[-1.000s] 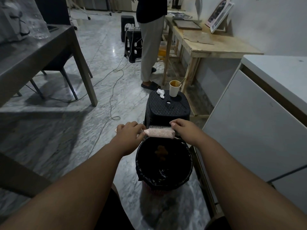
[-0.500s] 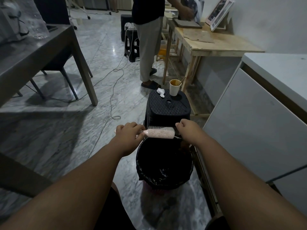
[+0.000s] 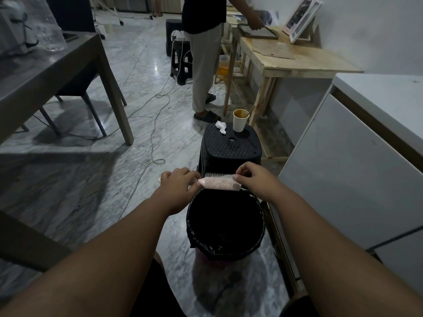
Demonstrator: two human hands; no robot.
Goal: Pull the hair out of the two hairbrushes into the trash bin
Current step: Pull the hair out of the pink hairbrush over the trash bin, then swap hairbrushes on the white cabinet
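Observation:
A pink hairbrush [image 3: 218,183] lies sideways over the far rim of the trash bin [image 3: 258,239], bristles pointing away from me. My left hand [image 3: 178,186] grips its handle on the left. My right hand [image 3: 256,179] pinches at the bristles on the brush's right end; any hair there is too fine to make out. The bin is lined with a black bag and stands on the floor between my forearms. Its inside is dark. Only one hairbrush is in view.
A black stool [image 3: 231,149] stands just behind the bin with a paper cup [image 3: 240,121] and a crumpled tissue [image 3: 220,127] on it. A white cabinet [image 3: 357,175] is on the right. A person [image 3: 206,56] stands at a wooden table [image 3: 297,60]. Cables [image 3: 148,147] cross the floor.
My right hand drew slightly to the right off the brush, then came back onto the bristles at its right end. The brush and my left hand stayed over the bin.

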